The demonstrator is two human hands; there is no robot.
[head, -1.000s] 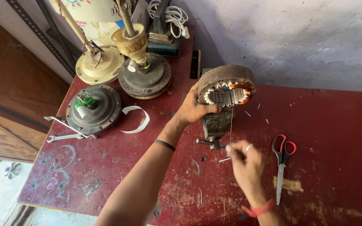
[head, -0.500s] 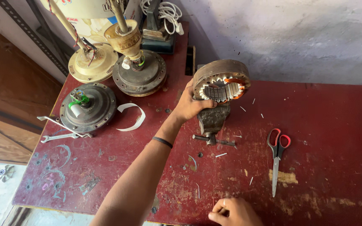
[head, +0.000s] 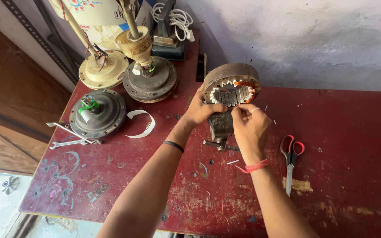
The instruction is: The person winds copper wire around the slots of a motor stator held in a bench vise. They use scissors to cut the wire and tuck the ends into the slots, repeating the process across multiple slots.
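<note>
Stator ring (head: 231, 86): rusty round steel shell, toothed laminated core, orange copper winding at 3 o'clock of its bore, clamped upright in one small bench vise (head: 220, 128) mid red surface (head: 353, 185). Left hand (head: 201, 109) grip closed on the ring's 8 o'clock edge; right hand (head: 250, 125) fingertips pinched at its 6 o'clock rim, contents unclear. Three round metal fan motor housings (head: 98, 114) at 10 o'clock, two wrenches (head: 69, 136), one red-handled scissors (head: 291, 158) at 4 o'clock.

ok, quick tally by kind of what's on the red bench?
Fan motor housings: 3
Stator ring on vise, left hand holding it, right hand at its rim: 1
Scissors: 1
Spanners: 2
White strip: 1
Total: 8
</note>
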